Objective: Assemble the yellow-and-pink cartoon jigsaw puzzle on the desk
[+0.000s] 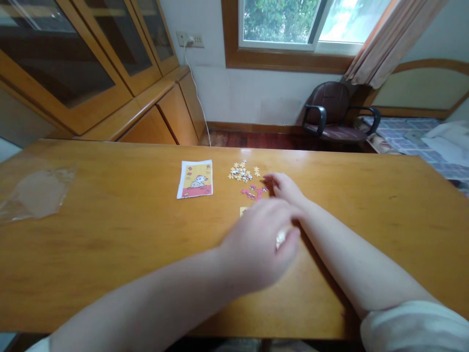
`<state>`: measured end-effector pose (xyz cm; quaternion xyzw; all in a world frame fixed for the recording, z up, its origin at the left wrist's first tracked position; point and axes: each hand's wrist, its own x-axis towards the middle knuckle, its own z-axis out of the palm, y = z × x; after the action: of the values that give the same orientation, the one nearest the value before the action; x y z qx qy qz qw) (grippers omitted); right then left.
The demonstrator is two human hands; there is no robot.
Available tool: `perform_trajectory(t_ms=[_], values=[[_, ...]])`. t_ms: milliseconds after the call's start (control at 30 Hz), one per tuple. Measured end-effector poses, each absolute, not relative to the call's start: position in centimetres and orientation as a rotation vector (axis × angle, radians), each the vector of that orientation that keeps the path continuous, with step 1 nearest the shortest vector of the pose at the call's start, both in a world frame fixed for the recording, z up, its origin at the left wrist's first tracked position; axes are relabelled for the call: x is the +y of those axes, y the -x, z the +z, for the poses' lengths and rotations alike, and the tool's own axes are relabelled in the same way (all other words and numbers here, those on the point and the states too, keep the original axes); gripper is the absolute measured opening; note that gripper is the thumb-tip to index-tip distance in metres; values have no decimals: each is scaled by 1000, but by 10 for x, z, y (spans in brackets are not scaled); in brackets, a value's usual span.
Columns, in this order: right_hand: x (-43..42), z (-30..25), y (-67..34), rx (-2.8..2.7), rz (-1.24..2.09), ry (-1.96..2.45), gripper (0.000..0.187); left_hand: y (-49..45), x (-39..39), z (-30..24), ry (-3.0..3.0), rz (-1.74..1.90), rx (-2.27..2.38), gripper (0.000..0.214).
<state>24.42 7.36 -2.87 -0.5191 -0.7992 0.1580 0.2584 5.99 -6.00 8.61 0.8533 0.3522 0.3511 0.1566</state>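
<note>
My left hand (260,242) hovers over the middle of the wooden table (110,254), blurred, fingers curled around a small pale puzzle piece (280,238). My right hand (284,188) reaches further out, fingertips resting at a cluster of pink puzzle pieces (252,193). Beyond them lies a heap of pale yellow puzzle pieces (242,172). A yellow piece (243,211) peeks out from behind my left hand. A small reference picture card (195,179) with a white animal on yellow and red lies to the left of the pieces.
A crumpled clear plastic bag (36,193) lies at the table's left side. Wooden cabinets with glass doors (84,63) stand at the left. A dark office chair (330,115) stands under the window, and a bed (432,139) is at the right.
</note>
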Motion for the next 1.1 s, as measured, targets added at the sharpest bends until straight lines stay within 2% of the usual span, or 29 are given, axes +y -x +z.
perform_trajectory(t_ms=[133,233,333,467,700,1100], values=[[71,-23,-245,-2239,370,1448,29,-72,-122,24,-2795,615,629,17],[69,-18,-246,-2307,313,1468,30,-76,-141,1,-2789,621,743,21],[68,-16,-247,-2320,291,1492,32,-74,-140,0,-2856,690,716,24],[67,-17,-244,-2320,276,1471,31,-70,-138,-7,-2844,612,1073,28],[57,-10,-235,-2509,333,1186,35,-66,-156,-20,-2905,452,1010,35],[55,-9,-234,-2598,457,1237,38,-67,-153,-23,-2948,420,972,33]])
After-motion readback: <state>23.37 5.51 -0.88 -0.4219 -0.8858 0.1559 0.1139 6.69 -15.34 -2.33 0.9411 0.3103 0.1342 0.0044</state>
